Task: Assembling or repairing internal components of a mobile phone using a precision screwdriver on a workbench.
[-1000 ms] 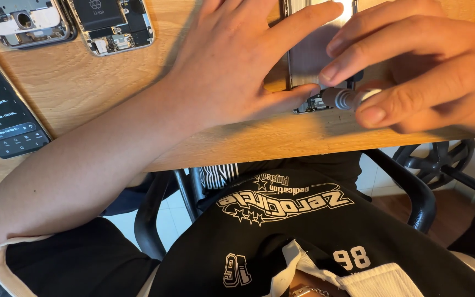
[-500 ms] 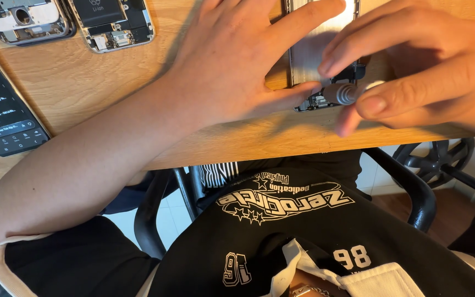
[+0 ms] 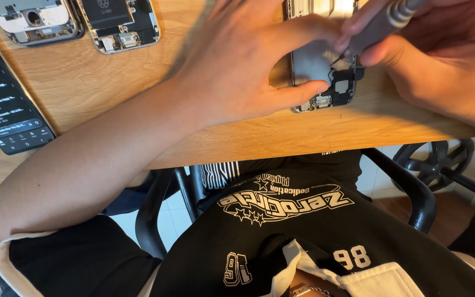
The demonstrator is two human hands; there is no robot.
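at far left a lit phone and two opened phone bodies lie aside on the worktop. your left hand is spread flat, thumb and fingers bracing the opened phone near the worktop's near edge so it sits steady. your right hand is closed around a screwdriver, tip on the phone's lower parts.

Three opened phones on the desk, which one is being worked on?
The opened phone at the desk's near edge: the left hand steadies it and the right hand puts a screwdriver to it. The two opened phones at top left lie untouched.
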